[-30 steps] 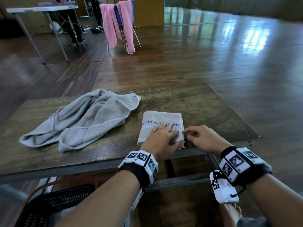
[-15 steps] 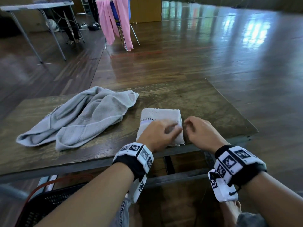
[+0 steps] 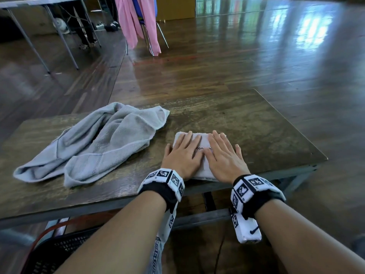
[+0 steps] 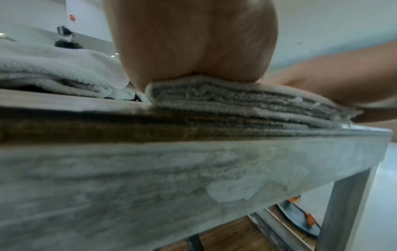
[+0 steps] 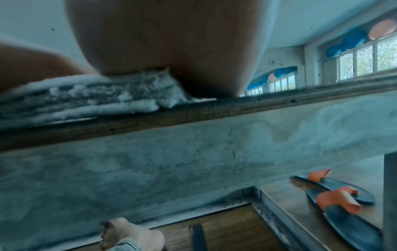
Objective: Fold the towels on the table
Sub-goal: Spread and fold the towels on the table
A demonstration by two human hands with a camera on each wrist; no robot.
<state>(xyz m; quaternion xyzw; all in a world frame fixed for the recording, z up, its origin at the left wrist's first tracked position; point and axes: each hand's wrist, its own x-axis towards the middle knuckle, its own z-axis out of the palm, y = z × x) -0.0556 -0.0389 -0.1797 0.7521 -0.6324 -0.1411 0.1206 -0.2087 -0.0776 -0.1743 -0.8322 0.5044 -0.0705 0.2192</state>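
Both hands have gone from pinching the right edge to lying flat: we're pressing our left hand (image 3: 182,154) and right hand (image 3: 224,157), fingers straight and slightly spread, on the folded white towel (image 3: 200,142) at the table's (image 3: 256,131) near edge. We're seeing the grey towel (image 3: 94,143) lying crumpled to the left, and we're spotting a Nike swoosh on the right wristband (image 3: 249,232).

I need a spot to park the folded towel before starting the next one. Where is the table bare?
Bare wood on the table lies beyond the folded towel to the far edge, and right of the right hand toward the right corner. The left half is crowded by the crumpled grey towel. Only a narrow gap separates it from the left hand.
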